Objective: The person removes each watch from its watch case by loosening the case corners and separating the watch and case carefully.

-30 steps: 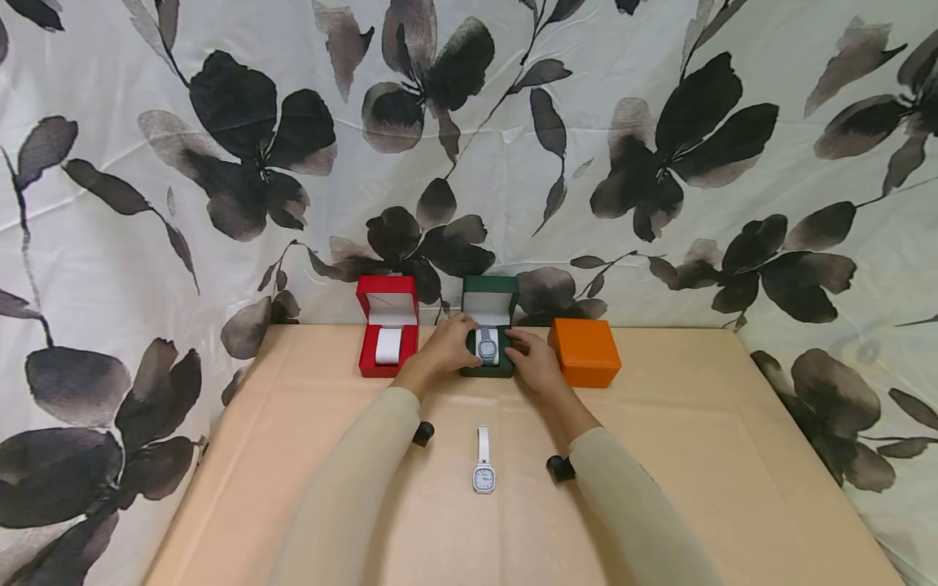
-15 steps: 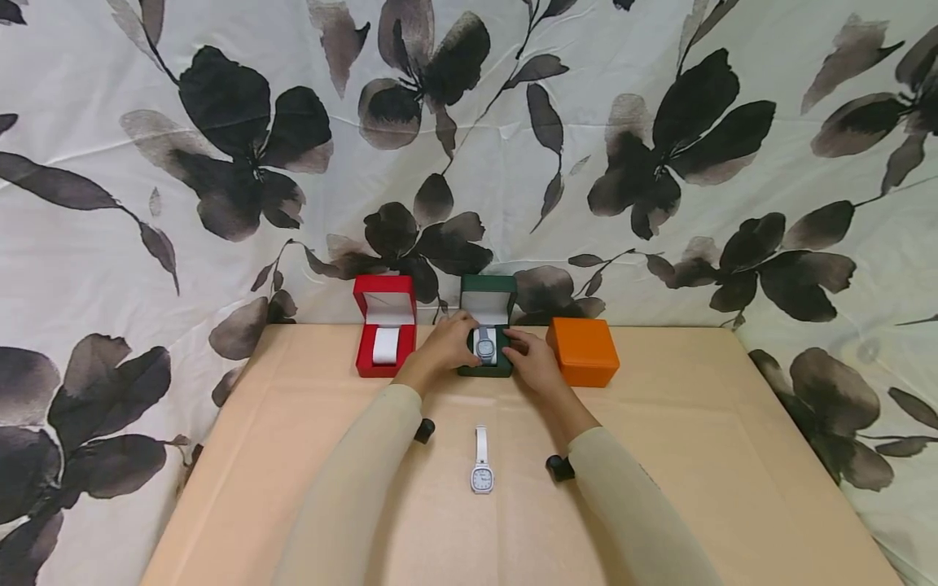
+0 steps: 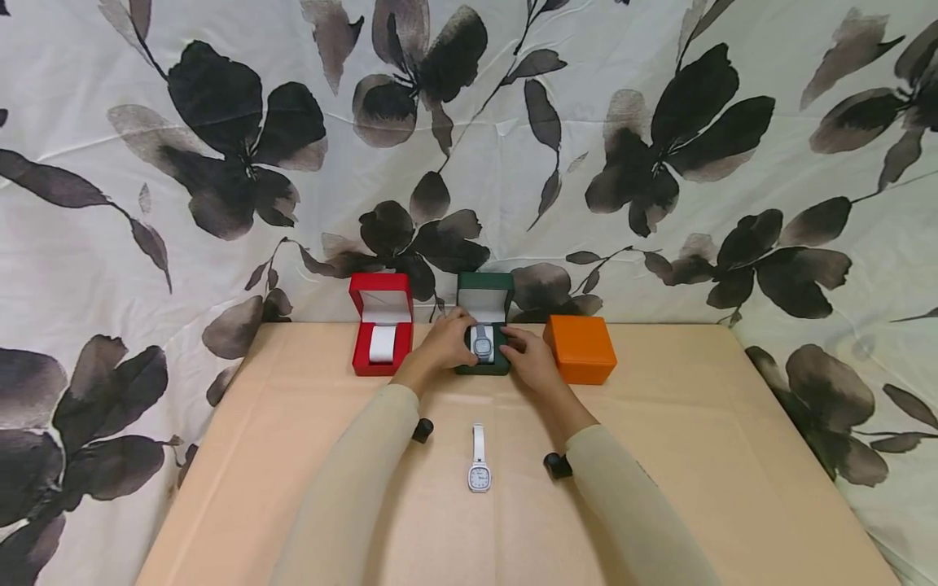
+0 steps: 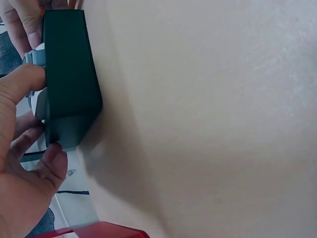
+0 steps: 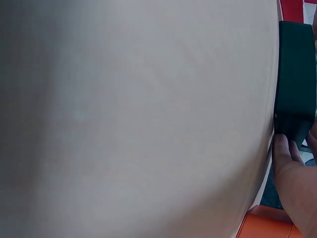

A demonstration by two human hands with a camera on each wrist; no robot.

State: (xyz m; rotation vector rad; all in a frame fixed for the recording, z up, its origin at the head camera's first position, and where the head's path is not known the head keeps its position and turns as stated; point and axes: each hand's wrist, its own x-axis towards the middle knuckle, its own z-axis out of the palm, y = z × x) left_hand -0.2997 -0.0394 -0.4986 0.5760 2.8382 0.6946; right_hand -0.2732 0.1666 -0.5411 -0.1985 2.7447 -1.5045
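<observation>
In the head view, an open green watch box (image 3: 485, 282) stands at the back of the table, between both hands. Inside it a watch (image 3: 482, 347) with a grey-blue strap sits round a white cushion. My left hand (image 3: 444, 342) is at the box's left side; in the left wrist view its thumb (image 4: 27, 79) and fingers pinch the cushion (image 4: 38, 104) with the watch, and other fingertips touch the box's side. My right hand (image 3: 535, 360) holds the box's right side, fingers against the green wall (image 5: 296, 69). A second, white-strapped watch (image 3: 479, 477) lies flat nearer the front.
To the left stands an open red watch box (image 3: 356, 358) with a bare white cushion (image 3: 382, 344). A closed orange box (image 3: 581, 350) stands right of my right hand. Behind the beige table (image 3: 659, 456) hangs a floral cloth (image 3: 528, 163).
Both hands stay in place at the green box and its watch. The head view has shifted slightly, so everything sits a little further left and higher in it.
</observation>
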